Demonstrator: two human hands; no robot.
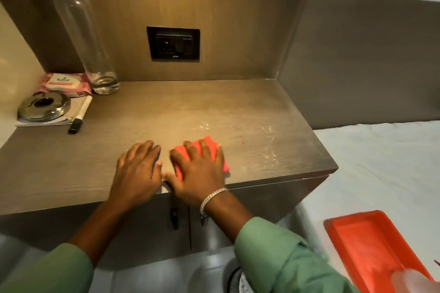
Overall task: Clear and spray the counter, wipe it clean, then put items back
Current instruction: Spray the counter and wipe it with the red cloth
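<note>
My right hand (198, 169) lies flat on a red-orange folded cloth (210, 144), pressing it onto the brown wooden counter (166, 114) near the front edge. My left hand (138, 166) rests palm down on the counter just left of it, fingers spread, holding nothing. Wet spray streaks (269, 147) glisten on the counter to the right of the cloth. At the back left stand a clear glass bottle (83, 35), a pink wipes packet (65, 83), a steel lid (44, 106) on a notebook (71, 119), and a black-capped marker (81, 115).
An orange tray (371, 245) sits on the white bed (381, 162) at lower right. A black wall socket (173, 43) is set in the wooden back panel. Cabinet doors with a dark handle (174, 216) lie below the counter edge.
</note>
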